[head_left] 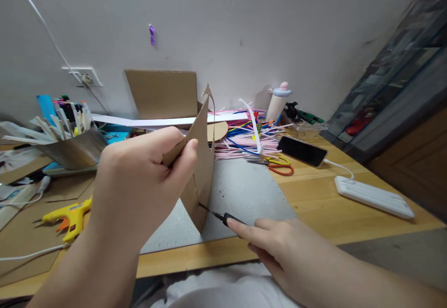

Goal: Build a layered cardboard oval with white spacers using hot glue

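Note:
A piece of brown cardboard (201, 173) stands on edge over the grey cutting mat (240, 191). My left hand (150, 177) grips its upper left edge between thumb and curled fingers. In my right hand (275, 242) is a black-handled craft knife (228, 218), with the index finger stretched along the handle. The thin blade tip touches the cardboard low down, at the bottom of a dark cut line. Near the top, the cardboard has a pointed, cut-out edge.
A yellow glue gun (71, 219) and a metal cup of sticks (75, 149) are at the left. Behind the mat are pipe cleaners (240, 135) and scissors (279, 163). A phone (303, 151), a white power strip (373, 196) and a bottle (278, 103) are at the right.

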Available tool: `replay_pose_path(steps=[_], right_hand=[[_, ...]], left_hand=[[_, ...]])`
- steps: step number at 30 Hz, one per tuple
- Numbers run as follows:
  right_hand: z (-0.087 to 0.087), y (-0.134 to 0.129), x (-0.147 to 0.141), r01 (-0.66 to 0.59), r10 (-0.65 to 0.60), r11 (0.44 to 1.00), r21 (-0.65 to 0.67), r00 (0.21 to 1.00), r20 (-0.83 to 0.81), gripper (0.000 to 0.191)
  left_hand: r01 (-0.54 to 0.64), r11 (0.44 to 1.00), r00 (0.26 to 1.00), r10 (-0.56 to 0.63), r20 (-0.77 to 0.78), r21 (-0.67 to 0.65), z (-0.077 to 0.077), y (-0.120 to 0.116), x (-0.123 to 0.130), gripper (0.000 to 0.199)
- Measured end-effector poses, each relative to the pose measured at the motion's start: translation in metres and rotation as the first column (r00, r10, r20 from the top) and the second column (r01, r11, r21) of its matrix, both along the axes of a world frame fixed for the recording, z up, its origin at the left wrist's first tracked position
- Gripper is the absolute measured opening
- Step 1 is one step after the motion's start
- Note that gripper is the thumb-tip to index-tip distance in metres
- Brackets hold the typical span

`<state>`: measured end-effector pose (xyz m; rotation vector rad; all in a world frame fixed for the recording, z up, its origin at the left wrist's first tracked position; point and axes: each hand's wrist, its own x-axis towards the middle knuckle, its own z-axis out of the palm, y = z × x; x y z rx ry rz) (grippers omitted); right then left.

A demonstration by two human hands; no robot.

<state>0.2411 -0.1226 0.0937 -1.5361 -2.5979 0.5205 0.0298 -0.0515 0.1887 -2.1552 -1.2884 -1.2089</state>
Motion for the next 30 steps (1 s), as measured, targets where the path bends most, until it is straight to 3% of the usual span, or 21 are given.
replay_pose_path(steps=[6, 13, 22, 30], right_hand=[[0.0, -0.007, 0.0, -0.04, 0.043, 0.994, 0.097, 0.999, -0.025, 0.07], [0.001, 0.001, -0.005, 0.012, -0.01, 0.998, 0.053, 0.999, -0.043, 0.063], [0.031, 0.014, -0.022, 0.007, -0.001, 0.999, -0.034, 0.988, 0.157, 0.071], [0.03, 0.014, -0.025, 0.003, -0.003, 1.0, 0.004, 0.978, 0.207, 0.071]], left_hand=[[-0.01, 0.999, 1.0, 0.009, -0.008, -0.034, 0.003, -0.001, 0.002, 0.034], [-0.028, 0.998, 1.0, 0.028, 0.009, -0.06, 0.004, -0.002, 0.002, 0.034], [-0.011, 0.996, 1.0, 0.012, 0.019, -0.086, 0.004, -0.003, 0.002, 0.033], [-0.015, 0.996, 1.0, 0.017, 0.022, -0.083, 0.005, -0.002, 0.003, 0.034]])
